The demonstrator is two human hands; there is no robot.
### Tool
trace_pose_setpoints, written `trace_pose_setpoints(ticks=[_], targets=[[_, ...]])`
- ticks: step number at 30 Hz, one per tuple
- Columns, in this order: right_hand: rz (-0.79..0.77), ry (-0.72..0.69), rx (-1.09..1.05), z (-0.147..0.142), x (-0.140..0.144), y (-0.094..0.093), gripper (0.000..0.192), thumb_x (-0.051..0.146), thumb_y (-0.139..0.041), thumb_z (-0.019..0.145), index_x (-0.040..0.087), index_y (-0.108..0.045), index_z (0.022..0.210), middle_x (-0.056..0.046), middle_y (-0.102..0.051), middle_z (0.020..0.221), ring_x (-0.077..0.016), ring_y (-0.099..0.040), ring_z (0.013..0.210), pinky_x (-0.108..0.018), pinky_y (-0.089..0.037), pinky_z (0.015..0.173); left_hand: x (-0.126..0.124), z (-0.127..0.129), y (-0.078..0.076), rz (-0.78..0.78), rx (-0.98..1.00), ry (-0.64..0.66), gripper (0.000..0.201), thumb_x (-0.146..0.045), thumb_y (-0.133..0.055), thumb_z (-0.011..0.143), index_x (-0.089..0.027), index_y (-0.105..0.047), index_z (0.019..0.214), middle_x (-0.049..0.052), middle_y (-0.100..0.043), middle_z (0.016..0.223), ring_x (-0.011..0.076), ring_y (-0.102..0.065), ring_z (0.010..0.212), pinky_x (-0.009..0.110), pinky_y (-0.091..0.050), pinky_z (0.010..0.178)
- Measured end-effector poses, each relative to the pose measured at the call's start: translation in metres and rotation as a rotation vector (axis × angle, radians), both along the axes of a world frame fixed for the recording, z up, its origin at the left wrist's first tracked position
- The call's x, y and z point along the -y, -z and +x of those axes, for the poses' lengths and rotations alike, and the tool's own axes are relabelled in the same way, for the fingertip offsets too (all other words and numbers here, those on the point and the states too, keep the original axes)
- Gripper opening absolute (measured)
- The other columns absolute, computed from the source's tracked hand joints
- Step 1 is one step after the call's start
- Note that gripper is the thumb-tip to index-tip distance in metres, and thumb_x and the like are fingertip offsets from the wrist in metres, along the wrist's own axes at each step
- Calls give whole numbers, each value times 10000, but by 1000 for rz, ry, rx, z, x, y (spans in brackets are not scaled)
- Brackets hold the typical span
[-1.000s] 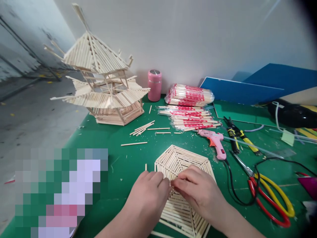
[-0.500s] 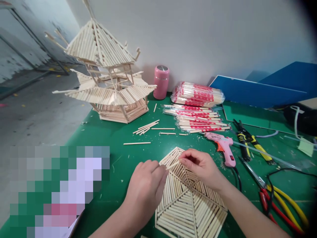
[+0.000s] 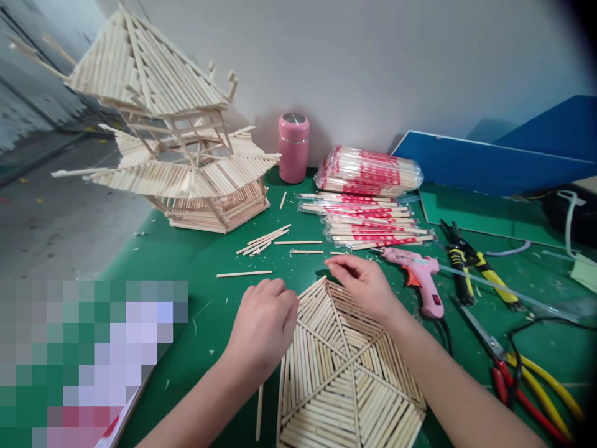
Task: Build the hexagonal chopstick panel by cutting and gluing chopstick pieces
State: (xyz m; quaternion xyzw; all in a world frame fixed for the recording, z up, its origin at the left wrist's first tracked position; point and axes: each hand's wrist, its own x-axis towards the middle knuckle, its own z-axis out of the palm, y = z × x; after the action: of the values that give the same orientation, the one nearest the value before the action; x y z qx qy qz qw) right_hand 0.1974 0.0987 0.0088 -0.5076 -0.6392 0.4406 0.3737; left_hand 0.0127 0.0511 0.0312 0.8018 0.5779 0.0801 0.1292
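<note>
A flat hexagonal panel of glued wooden sticks (image 3: 345, 373) lies on the green table (image 3: 196, 255) in front of me. My left hand (image 3: 263, 326) rests on the panel's left edge with its fingers curled down over it. Above the panel's far corner, my right hand (image 3: 361, 286) has thumb and fingers pinched together, and I see nothing between them. Its fingertips are close to a few short loose sticks (image 3: 305, 251). One stick (image 3: 259, 410) lies on the table below my left hand.
A tall stick pagoda model (image 3: 177, 155) stands at the back left, with a pink bottle (image 3: 293, 148) by the wall. Wrapped chopstick packs (image 3: 368, 205), a pink glue gun (image 3: 417, 277), pliers (image 3: 466, 261) and red-yellow scissors (image 3: 527, 379) lie to the right.
My right hand has lifted off the panel and moved away from me to its far corner. The stick held between my hands is gone from them. One now lies below my left hand.
</note>
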Motion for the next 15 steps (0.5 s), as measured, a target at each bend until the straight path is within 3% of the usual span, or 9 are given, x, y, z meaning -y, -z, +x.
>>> trace_pose_setpoints(ticks=[5,15], targets=[[-18,164,-66,2,1,11,236,349,-496,795,167,-625,872,-29,-634,745,-127,-558,650,-247,-455,591,-7,-4,-3,-77,-18,-23,316,-214,-342,846,-166,-628,718,42,-542,680,180,-512,707,292,-355,629],[-2,140,-60,2,3,12,199,319,-511,779,169,-633,824,-19,-638,735,-124,-542,634,-236,-438,582,-4,7,-11,-108,-213,62,273,-169,-362,827,-164,-590,678,51,-550,701,202,-526,719,302,-313,595]])
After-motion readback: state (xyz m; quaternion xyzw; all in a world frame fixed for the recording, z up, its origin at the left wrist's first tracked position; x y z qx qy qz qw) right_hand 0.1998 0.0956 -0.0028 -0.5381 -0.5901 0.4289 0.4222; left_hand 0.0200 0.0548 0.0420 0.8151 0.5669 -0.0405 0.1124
